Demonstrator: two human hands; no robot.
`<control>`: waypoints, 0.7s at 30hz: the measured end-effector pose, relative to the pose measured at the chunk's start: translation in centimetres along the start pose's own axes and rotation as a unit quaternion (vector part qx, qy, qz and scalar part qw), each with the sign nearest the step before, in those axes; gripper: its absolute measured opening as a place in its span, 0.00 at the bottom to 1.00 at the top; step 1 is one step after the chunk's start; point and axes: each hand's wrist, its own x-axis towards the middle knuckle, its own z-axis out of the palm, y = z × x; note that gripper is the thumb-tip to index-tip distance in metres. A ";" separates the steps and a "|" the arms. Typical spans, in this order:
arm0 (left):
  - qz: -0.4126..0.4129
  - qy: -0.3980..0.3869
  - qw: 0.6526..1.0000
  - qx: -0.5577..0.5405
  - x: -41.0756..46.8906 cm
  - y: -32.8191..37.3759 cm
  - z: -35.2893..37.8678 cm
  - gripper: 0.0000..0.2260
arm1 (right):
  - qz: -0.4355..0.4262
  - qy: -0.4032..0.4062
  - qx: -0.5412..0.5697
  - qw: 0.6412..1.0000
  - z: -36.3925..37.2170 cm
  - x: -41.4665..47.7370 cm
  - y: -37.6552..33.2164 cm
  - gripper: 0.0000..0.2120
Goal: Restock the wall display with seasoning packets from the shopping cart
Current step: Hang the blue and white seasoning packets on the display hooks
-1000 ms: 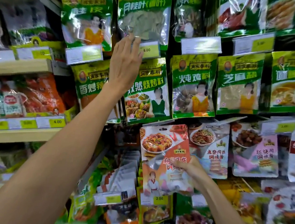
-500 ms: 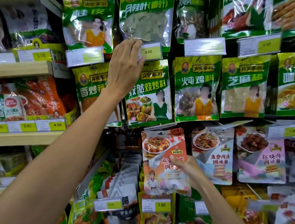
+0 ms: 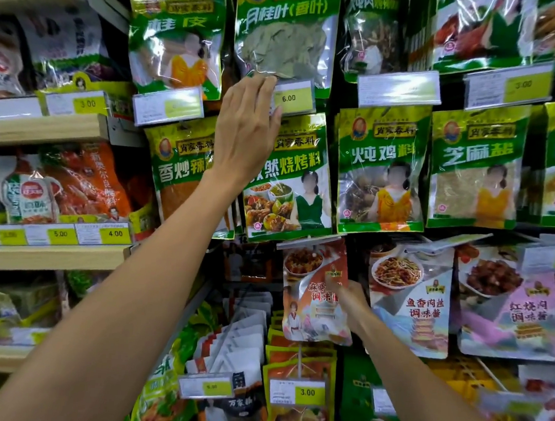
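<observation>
R hand [image 3: 351, 304] pinches the red pkt [image 3: 309, 299] at its right edge, abt mid-height. Thumb looks to be on the front w/ fingers behind, but it's blurred. The red pkt lies left of that hand, long axis upright, printed face out, flat to the wall display. Its top edge is well above the R hand, just under the cumin BBQ pkt [image 3: 291, 191], where a clear strip juts out. Hang hole & peg tip are hidden, so can't tell if it's on the peg yet. On the R hand's other side, just beside it, hangs the noodle-picture pkt [image 3: 412, 297]. Below the hand is a lower stack of pkts behind a 3.00 tag [image 3: 308, 392].

L hand [image 3: 242, 131] is up high, well apart from the red pkt, above & left of it. Its fingertips bend against the left end of the 6.00 tag [image 3: 293, 98] & the bottom edge of the bay-leaf pkt [image 3: 282, 41], w/ the thumb by the tag's lower corner. Can't tell if it grips the tag or only presses it.

Likely step: hanging the red pkt. It all turns on pkt top vs peg, which is straight up from the R hand. So the R hand is the nearer one & should do the work, keeping the axis upright & easing the top toward the wall. L hand is too far up to steady it. Cart not in view.
</observation>
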 end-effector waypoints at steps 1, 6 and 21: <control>0.000 0.001 1.000 -0.003 0.0 0.0 0.0 0.20 | -0.001 0.008 -0.004 1.000 0.0 0.2 -0.1 0.25; -0.010 -0.015 1.000 -0.002 0.0 0.1 -0.3 0.20 | 0.005 0.027 -0.056 0.998 0.2 0.1 -0.2 0.28; -0.022 -0.072 0.976 -0.205 -13.8 8.4 -6.4 0.12 | -0.143 0.122 -0.155 0.970 -4.5 -14.4 0.9 0.16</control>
